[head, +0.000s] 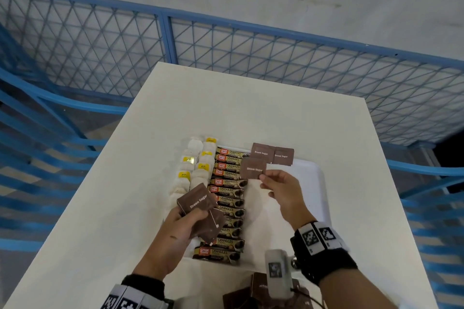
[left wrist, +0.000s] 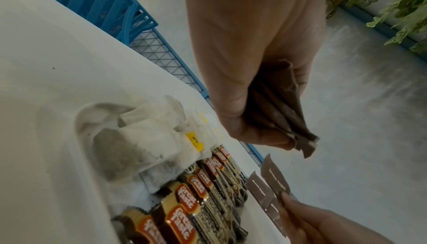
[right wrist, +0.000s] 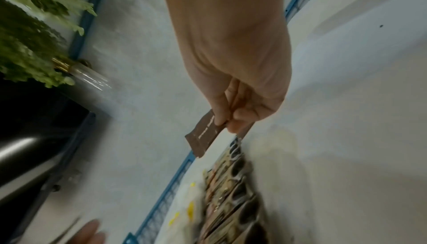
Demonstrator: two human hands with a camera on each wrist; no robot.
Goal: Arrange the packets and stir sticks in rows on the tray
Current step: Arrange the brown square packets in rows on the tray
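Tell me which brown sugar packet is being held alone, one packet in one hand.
The brown paper sugar packet pinched in the right hand, raised above the white plastic tray. The left hand grips a bunch; two others lie flat at the far edge.

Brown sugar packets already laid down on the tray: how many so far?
2, side by side at the tray's far edge: one nearer the coffee sticks, one to its right. A third is pinched in the right hand; the left hand holds more.

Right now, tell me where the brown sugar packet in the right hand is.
In the head view, the right hand pinches the brown sugar packet above the white tray, right of the coffee stick row and just before the two laid-down sugar packets.
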